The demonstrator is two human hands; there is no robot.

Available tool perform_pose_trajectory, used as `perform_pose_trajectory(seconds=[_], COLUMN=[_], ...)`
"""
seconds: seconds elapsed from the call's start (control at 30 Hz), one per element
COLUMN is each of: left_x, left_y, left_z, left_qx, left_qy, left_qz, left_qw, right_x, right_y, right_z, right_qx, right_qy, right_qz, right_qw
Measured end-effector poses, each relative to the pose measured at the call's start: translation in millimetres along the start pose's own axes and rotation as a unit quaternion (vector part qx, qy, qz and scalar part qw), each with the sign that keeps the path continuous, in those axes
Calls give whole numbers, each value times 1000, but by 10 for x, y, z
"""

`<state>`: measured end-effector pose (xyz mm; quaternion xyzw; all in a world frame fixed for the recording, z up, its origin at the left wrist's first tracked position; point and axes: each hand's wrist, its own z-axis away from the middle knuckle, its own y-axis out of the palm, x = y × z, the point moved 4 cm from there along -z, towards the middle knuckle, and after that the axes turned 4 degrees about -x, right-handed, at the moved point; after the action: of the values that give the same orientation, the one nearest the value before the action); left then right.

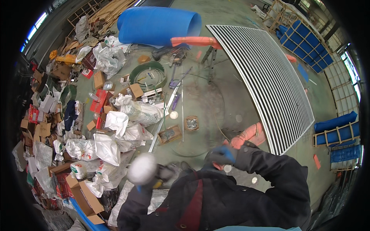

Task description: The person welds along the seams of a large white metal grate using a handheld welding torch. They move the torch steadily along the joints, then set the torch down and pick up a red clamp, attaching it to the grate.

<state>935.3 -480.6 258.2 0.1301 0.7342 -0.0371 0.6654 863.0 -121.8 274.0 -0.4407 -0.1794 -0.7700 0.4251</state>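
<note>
Currently I'm gripping a blurred white roll (pixel 142 168) in my gloved left hand (pixel 160 178) near my chest, right hand (pixel 220 155) is hovering beside it, grip unclear, and the white slatted panel (pixel 269 81) far right is lying untouched.

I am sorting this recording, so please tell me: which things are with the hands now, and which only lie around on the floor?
In hand:
- left hand: blurred white round thing
- right hand, in a dark and blue glove: holds nothing I can see

Lying about:
- white slatted panel
- blue roll
- white sacks
- cardboard boxes
- green ring
</note>
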Motion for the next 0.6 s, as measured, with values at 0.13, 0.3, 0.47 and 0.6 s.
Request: perform_pose_trajectory(seconds=[0.13, 0.3, 0.47, 0.6], left_x=[205, 552, 1390, 1601], left_y=[-642, -469, -138, -218], left_z=[40, 180, 411, -135], left_qx=[-234, -202, -355, -173], left_qy=[-156, -79, -248, -247], left_qz=[424, 523, 426, -32], left_qw=[861, 824, 794, 953], right_x=[-385, -1229, -1937, -2549], right_y=[-511, -660, -571, -701], right_z=[202, 433, 604, 709], right_qx=[-301, -482, -524, -565], right_qy=[-78, 12, 66, 38], right_qz=[-98, -315, -393, -511], right_qw=[945, 817, 753, 647])
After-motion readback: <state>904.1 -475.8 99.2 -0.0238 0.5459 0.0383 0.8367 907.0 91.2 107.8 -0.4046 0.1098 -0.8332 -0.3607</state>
